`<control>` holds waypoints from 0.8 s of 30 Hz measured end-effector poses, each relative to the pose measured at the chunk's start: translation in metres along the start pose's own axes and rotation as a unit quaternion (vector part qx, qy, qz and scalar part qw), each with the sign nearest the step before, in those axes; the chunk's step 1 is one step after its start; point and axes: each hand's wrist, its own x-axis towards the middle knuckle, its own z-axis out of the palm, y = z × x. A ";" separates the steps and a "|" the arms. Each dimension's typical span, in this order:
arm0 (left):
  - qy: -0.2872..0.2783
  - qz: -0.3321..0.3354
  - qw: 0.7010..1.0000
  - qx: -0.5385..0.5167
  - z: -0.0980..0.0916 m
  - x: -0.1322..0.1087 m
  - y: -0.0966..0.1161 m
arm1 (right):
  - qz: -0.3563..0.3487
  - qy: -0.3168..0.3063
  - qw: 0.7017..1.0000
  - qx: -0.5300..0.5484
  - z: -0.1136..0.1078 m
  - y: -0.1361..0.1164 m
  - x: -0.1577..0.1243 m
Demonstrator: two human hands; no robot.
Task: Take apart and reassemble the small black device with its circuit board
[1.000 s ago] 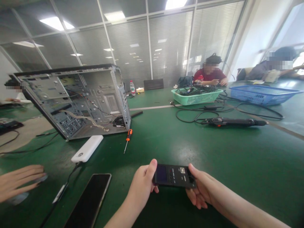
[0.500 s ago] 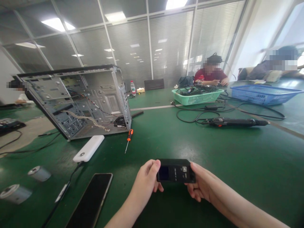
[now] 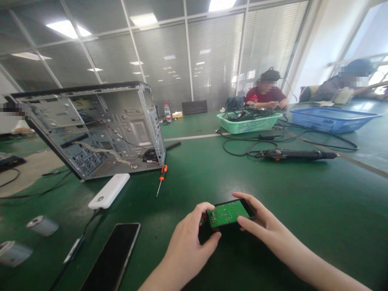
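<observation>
Between my two hands is a small black box-shaped electronic device (image 3: 228, 213), its green circuit board side facing up toward me. My left hand (image 3: 194, 232) grips its left end, with thumb at the near edge and fingers at the far left corner. Around the right end, my right hand (image 3: 262, 220) is closed, its thumb lying at the near edge of the board and a finger along the far side. The face with the screen is hidden underneath. The device is above the green table (image 3: 194, 178).
At left stands an open computer case (image 3: 121, 129); near it lie an orange-handled screwdriver (image 3: 162, 176), white power bank (image 3: 109, 190), phone (image 3: 112, 258) and metal cylinders (image 3: 42, 225). At right are an electric screwdriver (image 3: 298, 154), green basket (image 3: 248, 126) and blue basket (image 3: 333, 121). Two people sit beyond.
The device has been turned over: its black face with screen and labels showed before, and now the green board shows. Both hands have shifted their grip around it.
</observation>
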 end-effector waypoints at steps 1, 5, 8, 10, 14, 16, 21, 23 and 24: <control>0.014 0.009 1.000 0.009 0.001 0.000 -0.002 | -0.020 -0.008 0.999 -0.036 0.000 0.001 -0.001; 0.055 0.032 0.998 -0.009 0.003 0.001 -0.009 | -0.123 -0.012 0.978 -0.170 0.004 0.004 -0.006; 0.067 0.059 0.996 -0.003 0.002 0.002 -0.011 | -0.189 -0.012 0.951 -0.244 0.005 0.005 -0.009; 0.075 0.083 0.994 0.012 0.000 0.002 -0.010 | -0.209 -0.018 0.937 -0.278 0.004 0.005 -0.010; 0.087 0.106 0.990 0.022 -0.002 0.002 -0.007 | -0.218 -0.017 0.927 -0.305 0.003 0.003 -0.010; 0.082 0.093 0.992 0.023 -0.002 0.001 -0.004 | -0.195 -0.020 0.931 -0.309 0.003 0.000 -0.010; 0.052 0.020 0.998 0.006 -0.002 0.001 0.000 | -0.105 -0.029 0.945 -0.307 0.003 -0.004 -0.009; 0.047 0.003 0.999 -0.012 -0.001 0.001 0.000 | -0.096 -0.028 0.948 -0.303 0.003 -0.003 -0.008; 0.046 -0.007 0.999 -0.020 0.000 0.001 -0.001 | -0.094 -0.025 0.948 -0.303 0.002 -0.002 -0.007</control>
